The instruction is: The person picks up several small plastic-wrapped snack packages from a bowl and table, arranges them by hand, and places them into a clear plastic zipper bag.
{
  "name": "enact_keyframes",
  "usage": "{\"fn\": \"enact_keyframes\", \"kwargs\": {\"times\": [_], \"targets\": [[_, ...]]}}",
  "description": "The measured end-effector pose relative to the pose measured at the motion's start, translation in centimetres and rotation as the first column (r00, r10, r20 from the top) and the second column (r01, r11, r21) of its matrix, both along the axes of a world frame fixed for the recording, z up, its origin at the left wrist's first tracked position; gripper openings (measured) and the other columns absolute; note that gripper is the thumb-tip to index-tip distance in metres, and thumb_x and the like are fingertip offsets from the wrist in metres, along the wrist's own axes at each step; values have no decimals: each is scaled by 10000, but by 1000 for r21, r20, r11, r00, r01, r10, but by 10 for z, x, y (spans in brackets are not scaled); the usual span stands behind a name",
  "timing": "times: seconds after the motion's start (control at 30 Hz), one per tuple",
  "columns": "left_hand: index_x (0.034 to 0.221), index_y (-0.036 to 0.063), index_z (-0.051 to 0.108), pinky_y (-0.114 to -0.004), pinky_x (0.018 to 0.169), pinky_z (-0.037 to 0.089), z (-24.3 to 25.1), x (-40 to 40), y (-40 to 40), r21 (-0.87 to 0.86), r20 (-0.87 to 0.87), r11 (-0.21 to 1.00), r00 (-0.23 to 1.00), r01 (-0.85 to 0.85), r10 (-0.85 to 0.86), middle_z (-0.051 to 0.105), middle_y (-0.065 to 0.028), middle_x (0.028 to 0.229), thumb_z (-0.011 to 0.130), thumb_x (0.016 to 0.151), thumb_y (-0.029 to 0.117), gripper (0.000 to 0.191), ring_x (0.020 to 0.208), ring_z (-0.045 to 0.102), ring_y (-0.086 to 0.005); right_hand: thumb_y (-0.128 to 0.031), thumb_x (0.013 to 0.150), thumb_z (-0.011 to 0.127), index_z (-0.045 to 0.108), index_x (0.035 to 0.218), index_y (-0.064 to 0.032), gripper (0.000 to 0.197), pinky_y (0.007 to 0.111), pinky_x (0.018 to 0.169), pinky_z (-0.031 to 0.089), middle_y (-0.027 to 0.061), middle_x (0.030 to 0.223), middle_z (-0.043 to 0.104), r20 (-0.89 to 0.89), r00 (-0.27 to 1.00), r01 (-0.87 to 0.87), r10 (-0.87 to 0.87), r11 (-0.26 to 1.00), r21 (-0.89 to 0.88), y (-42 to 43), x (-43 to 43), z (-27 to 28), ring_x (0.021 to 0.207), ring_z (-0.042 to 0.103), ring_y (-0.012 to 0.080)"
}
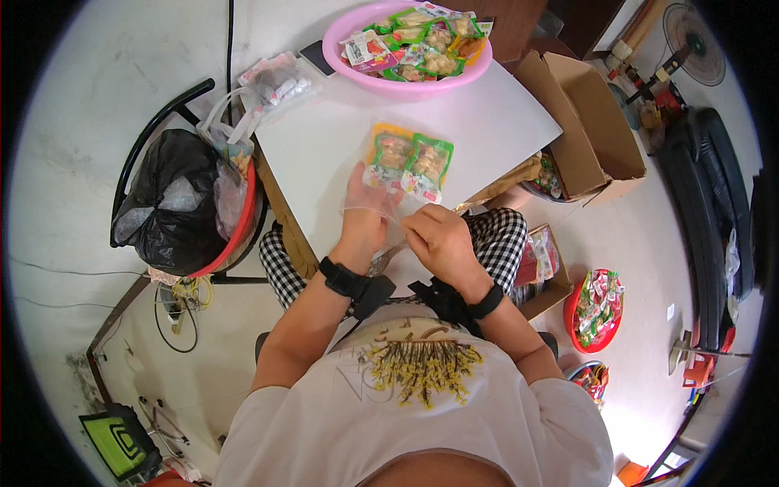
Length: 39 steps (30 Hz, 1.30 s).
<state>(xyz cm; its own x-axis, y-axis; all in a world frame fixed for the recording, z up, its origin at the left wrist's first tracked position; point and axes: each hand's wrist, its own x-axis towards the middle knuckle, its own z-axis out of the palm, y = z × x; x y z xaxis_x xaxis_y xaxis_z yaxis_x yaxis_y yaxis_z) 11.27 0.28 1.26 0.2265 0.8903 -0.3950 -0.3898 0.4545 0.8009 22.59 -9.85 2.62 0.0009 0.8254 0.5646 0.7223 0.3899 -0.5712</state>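
Note:
Two snack packets, one with a green border (428, 163) and one with a yellow-orange border (389, 152), lie side by side in a clear plastic bag (374, 208) above the white tabletop (316, 164). My left hand (365, 204) holds the bag from the lower left, its fingers and thumb partly behind the clear film. At the bag's near edge, the curled fingers of my right hand (439, 234) pinch the film. Whether the bag's mouth is sealed cannot be made out.
A pink basin (405, 91) heaped with snack packets stands at the table's far edge, beside a phone (317, 58) and a bag of small items (280, 82). Left is a black garbage bag (176, 213); right, an open cardboard box (584, 122) and a red basin (570, 332).

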Motion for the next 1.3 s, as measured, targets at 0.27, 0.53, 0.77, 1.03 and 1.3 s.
{"fn": "enact_keyframes", "kwargs": {"times": [0.27,0.53,0.77,1.03,1.3], "targets": [[1429,2,345,-368,936,510,-41,-17,-12,194,214,961,947,198,-238,560,-158,1250,477,980,65,471,1038,601,-237,4,765,700,663,866,-30,113,373,576,492,105,761,610,0,1000,-5,5,1000,3,-1,-1,1,678,609,293],[1396,4,403,-429,1042,428,-47,14,27,16,373,962,891,272,-258,540,-160,1318,355,1049,312,467,1193,549,-291,18,759,713,670,880,-23,134,369,577,496,109,762,609,1,1000,-29,29,999,33,-3,4,0,682,614,294],[1426,15,347,-379,930,513,-42,8,19,147,278,983,950,107,-145,494,-120,1350,497,951,-7,499,1148,558,-235,30,755,717,676,901,-19,159,379,600,502,112,781,607,-5,1000,-7,7,999,52,-8,0,-6,706,611,296],[1413,-5,362,-332,904,509,-15,-63,-46,198,-165,934,949,298,-268,502,-93,1348,518,968,44,475,1191,540,-219,60,689,633,647,1072,-37,396,405,690,521,129,902,604,136,987,80,-84,996,32,-27,-5,-20,802,606,313],[1209,77,628,-302,709,507,9,-141,-39,415,-882,447,470,793,-15,593,-139,1206,562,905,-9,322,1085,592,-221,15,692,647,631,991,-73,312,449,846,507,136,1093,593,202,972,115,-118,993,26,-45,-14,-30,993,592,337]]}}
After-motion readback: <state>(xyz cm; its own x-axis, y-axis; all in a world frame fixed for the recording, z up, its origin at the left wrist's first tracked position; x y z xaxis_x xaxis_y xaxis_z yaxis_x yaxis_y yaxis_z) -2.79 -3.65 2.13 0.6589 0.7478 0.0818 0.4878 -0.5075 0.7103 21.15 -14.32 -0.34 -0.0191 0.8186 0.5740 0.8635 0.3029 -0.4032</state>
